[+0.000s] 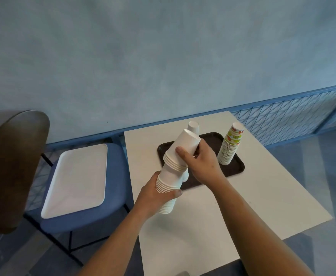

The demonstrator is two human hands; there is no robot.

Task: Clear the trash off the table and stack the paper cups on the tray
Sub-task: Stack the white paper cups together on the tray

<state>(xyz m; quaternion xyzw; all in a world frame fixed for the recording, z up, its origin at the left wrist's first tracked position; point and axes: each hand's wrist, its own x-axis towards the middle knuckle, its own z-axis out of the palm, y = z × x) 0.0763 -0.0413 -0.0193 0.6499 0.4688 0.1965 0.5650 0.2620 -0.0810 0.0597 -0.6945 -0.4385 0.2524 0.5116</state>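
Far left there's a dark brown chair back. Next to it is a blue chair with a white tray lying flat on the seat.

Then your left hand comes in. It's wrapped around the lower part of the white cup stack, thumb across the front of the rims and fingers tucked behind, so that's a proper grip. The cups are upside down, bottoms up, and the whole column leans with its top tipped away from you and a bit right. It's up in the air over the white table, right at the near left corner of the dark tray, and it isn't set down on either.

Your right hand has the upper part of the same stack, thumb on the near side of the top cup and fingers curled around the far side. So both hands are clamped on that one stack.

Behind it, the top of a second white stack pokes up. It looks like it stands on the dark tray, but its base is mostly hidden, so I can't say for sure. Further right, the patterned cup stack stands upright on the tray's right end, green and orange print on the top cups, well apart from your hands.

Past the table on the right, a blue mesh railing runs along the blue wall.
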